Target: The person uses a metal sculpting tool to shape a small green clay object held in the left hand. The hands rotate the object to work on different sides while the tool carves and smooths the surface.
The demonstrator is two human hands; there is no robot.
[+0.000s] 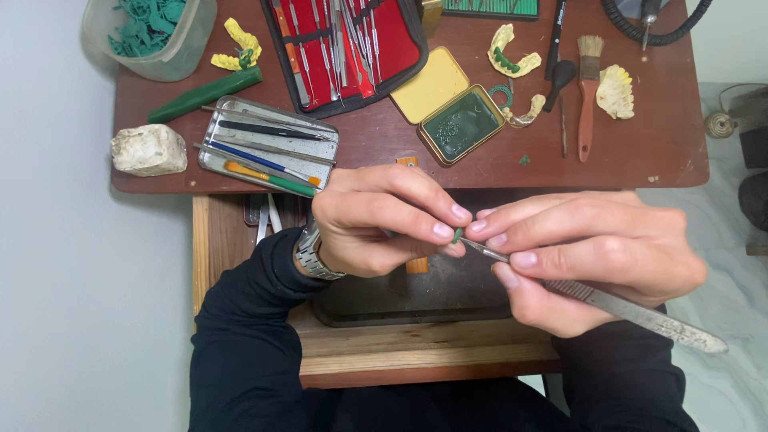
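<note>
Up close, a person's left hand (376,224) pinches a tiny green wax piece (457,235) between thumb and fingertips, the grip closed on it, just in front of the open hinged tin (450,104) that serves as the landmark on the reddish-brown table (640,152). The piece is small, rounded and matte, mostly hidden by the fingers. The right hand (584,256) is clamped around a slim metal scalpel (608,304), its fine tip touching the green piece and its ridged grey handle running away from the tin toward the person's right. Both hands sit over a dark tray (400,296) on a pale wooden pull-out board (416,352), nearer the person than the tin. A metal watch (310,252) circles the left wrist above a black sleeve.

The tin holds dark green wax under a yellow lid. Left of it lie a red-lined tool case (352,48) of steel instruments and a flat metal tray of tools (268,148); further left, a rough white stone (149,150), a green stick (206,94) and a clear tub of green scraps (152,32). Right of the tin stand a red-handled brush (588,88) and cream-coloured dental casts (614,92).
</note>
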